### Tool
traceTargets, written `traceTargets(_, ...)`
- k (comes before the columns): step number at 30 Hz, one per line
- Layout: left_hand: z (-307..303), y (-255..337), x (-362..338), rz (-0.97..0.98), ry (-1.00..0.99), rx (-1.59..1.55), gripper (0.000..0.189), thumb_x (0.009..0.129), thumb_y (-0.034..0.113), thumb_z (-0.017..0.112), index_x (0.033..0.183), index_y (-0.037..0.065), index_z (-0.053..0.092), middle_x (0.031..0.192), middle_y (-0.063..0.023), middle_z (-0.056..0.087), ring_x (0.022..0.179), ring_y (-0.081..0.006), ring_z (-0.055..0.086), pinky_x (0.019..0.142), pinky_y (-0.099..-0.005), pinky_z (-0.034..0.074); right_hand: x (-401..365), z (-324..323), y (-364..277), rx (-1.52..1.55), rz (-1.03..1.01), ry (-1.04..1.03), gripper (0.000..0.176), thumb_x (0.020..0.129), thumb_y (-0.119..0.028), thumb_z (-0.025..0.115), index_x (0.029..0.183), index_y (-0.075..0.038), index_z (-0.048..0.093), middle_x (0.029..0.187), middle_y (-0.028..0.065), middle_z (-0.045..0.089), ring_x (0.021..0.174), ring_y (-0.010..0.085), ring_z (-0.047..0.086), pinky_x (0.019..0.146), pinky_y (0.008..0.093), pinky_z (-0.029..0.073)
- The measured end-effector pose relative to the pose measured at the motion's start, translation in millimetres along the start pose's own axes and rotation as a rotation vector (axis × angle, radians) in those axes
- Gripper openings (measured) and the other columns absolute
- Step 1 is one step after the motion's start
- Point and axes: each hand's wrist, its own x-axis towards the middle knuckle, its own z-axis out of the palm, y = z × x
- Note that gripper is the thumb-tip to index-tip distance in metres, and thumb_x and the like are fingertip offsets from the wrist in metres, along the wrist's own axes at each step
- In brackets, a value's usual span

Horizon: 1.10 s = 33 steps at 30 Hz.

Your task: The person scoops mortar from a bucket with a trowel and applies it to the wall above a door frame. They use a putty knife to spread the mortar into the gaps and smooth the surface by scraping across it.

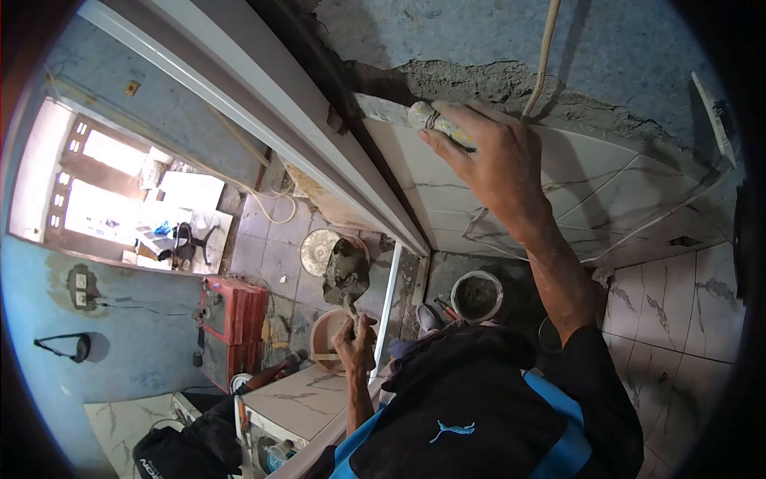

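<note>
My left hand (356,343) is wrapped round the handle of a trowel (348,299). A heap of wet grey mortar (346,267) covers its blade. Up at the wall, my right hand (499,156) grips the mortar-smeared handle of a flat-bladed tool (423,116). Its blade lies along the top edge of the marbled white wall tiles (447,172), though its exact shape is partly hidden. Just above runs a rough band of grey mortar (479,84) under the blue wall.
A pale door frame (279,88) stands between my arms. On the floor are a bucket of grey mix (499,302), an orange basin (321,327) and red crates (249,311). A cable (547,48) hangs down the wall. Stacked tiles (307,395) stand at lower left.
</note>
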Motion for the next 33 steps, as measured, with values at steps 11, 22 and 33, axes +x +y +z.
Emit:
traceTargets(11,0.0,6.2,-3.0,0.014,-0.009,0.071,0.029,0.09,0.022,0.059,0.073,0.0,0.066,0.061,-0.0024,0.054,0.05,-0.0089,0.051,0.046,-0.0241,0.039,2.0,20.8,-6.0,-0.08,0.013,-0.03,0.034,0.081,-0.031,0.069,0.103,-0.005,0.067,0.089,0.0094,0.067,0.073,0.026,0.066,0.063,0.0363,0.051)
traceTargets(22,-3.3,-2.3,-1.6,0.022,-0.002,0.119,0.03,0.09,0.024,0.059,0.074,0.0,0.066,0.06,-0.0021,0.053,0.05,-0.0088,0.051,0.047,-0.025,0.039,16.5,40.9,-17.1,-0.079,-0.052,0.003,0.021,0.082,-0.027,0.066,0.094,-0.009,0.066,0.08,0.0085,0.065,0.067,0.0248,0.067,0.053,0.037,0.052)
traceTargets(33,-5.2,-1.2,1.6,0.017,-0.029,0.108,0.03,0.089,0.024,0.059,0.074,0.0,0.067,0.057,-0.0029,0.055,0.05,-0.0091,0.052,0.048,-0.0239,0.039,6.0,5.8,14.6,0.105,-0.032,-0.124,0.037,0.077,-0.027,0.073,0.107,-0.006,0.067,0.092,0.0121,0.068,0.081,0.0255,0.067,0.07,0.0331,0.051)
